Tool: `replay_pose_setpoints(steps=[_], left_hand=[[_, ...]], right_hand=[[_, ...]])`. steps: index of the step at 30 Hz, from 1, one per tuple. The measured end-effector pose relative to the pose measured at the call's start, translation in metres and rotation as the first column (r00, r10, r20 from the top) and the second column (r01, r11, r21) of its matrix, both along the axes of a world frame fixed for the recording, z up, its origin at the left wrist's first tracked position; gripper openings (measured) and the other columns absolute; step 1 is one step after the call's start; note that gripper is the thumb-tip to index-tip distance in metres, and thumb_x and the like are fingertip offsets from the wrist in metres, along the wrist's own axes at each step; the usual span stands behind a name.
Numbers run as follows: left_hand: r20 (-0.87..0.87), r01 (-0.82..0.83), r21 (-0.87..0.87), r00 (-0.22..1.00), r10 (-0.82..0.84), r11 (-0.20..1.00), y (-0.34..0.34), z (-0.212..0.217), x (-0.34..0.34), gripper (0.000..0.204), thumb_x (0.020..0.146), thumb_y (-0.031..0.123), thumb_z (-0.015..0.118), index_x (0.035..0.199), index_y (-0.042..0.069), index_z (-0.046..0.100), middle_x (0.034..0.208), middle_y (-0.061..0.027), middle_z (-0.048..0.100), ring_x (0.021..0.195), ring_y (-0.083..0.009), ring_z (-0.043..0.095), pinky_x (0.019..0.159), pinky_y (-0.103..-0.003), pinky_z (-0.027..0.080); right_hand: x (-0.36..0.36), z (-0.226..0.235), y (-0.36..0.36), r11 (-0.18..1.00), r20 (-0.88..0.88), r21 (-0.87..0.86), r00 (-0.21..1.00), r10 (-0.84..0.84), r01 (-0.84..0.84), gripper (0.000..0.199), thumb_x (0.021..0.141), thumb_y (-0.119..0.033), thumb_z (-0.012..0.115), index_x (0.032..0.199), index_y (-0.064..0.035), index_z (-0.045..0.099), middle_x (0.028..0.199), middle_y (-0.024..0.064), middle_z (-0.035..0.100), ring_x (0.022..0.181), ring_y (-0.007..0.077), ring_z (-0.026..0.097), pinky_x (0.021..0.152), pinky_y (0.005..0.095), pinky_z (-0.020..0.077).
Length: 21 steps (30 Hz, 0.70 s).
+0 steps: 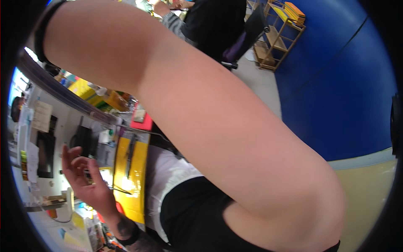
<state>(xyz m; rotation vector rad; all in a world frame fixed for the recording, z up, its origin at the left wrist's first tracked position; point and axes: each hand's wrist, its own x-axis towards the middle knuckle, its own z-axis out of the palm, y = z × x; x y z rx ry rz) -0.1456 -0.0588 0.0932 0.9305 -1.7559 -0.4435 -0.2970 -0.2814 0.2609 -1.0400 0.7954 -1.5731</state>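
Observation:
My left hand (86, 178) is at the lower left, fingers spread and curled a little, with nothing in it. A dark band circles its tattooed wrist (126, 233). It hovers beside a yellow panel (133, 168) with a dark slot down its middle. A thin wire runs from near the palm toward that panel. My right forearm (201, 117) crosses the whole picture from the elbow at the lower right up to the top left. A black strap (42, 31) sits at its wrist, and the hand itself is past the frame's edge. Below the arm are my white and black clothes (184, 201).
The view is strongly tilted. A cluttered bench with a black screen (45, 154), yellow boxes (84, 90) and a red object (142, 121) lies at left. Another person in a black top (210, 21) sits at the top on a black chair. A wooden shelf (285, 31) stands against a blue wall (344, 92).

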Motion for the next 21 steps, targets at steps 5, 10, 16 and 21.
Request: replay_pose_setpoints(steps=[5,10,16,21], left_hand=[[-0.045,0.009,0.038,0.999,-0.008,0.999,-0.005,0.000,0.004,0.046,0.097,0.001,0.053,0.142,0.005,0.047,0.122,-0.0061,0.059,0.097,-0.0097,0.053,0.089,-0.023,0.043],[-0.084,0.006,0.046,0.997,-0.002,0.999,-0.017,-0.010,0.000,0.041,0.098,0.004,0.054,0.139,0.004,0.049,0.123,-0.0076,0.060,0.106,-0.0123,0.055,0.098,-0.026,0.041],[-0.111,0.129,0.043,0.986,-0.123,0.991,0.006,-0.053,-0.020,0.050,0.093,-0.001,0.054,0.143,0.003,0.044,0.123,-0.0100,0.061,0.098,-0.0118,0.054,0.094,-0.023,0.040],[-0.137,0.375,0.435,0.926,-0.351,0.819,0.051,-0.100,-0.019,0.072,0.078,0.000,0.060,0.145,-0.005,0.037,0.126,-0.0242,0.061,0.070,-0.0135,0.057,0.079,-0.025,0.046]], right_hand=[[-0.018,-0.054,0.032,0.997,-0.221,-0.075,0.975,-0.010,-0.006,0.011,0.095,-0.010,0.056,0.093,-0.0002,0.061,0.072,0.0094,0.057,0.059,0.0225,0.061,0.056,0.0326,0.0542],[-0.061,-0.095,0.057,0.981,-0.375,-0.190,0.926,-0.040,-0.035,0.012,0.095,-0.011,0.057,0.096,0.0001,0.061,0.070,0.0071,0.055,0.058,0.0186,0.058,0.054,0.0298,0.0508],[-0.123,-0.140,0.095,0.936,-0.552,-0.342,0.825,-0.124,-0.088,0.014,0.096,-0.012,0.058,0.100,0.0006,0.062,0.068,0.0042,0.053,0.056,0.0138,0.054,0.053,0.0263,0.0468],[-0.183,-0.177,0.127,0.866,-0.682,-0.460,0.702,-0.205,-0.194,0.016,0.096,-0.013,0.059,0.103,0.0010,0.062,0.066,0.0019,0.052,0.054,0.0098,0.051,0.051,0.0235,0.0434]])
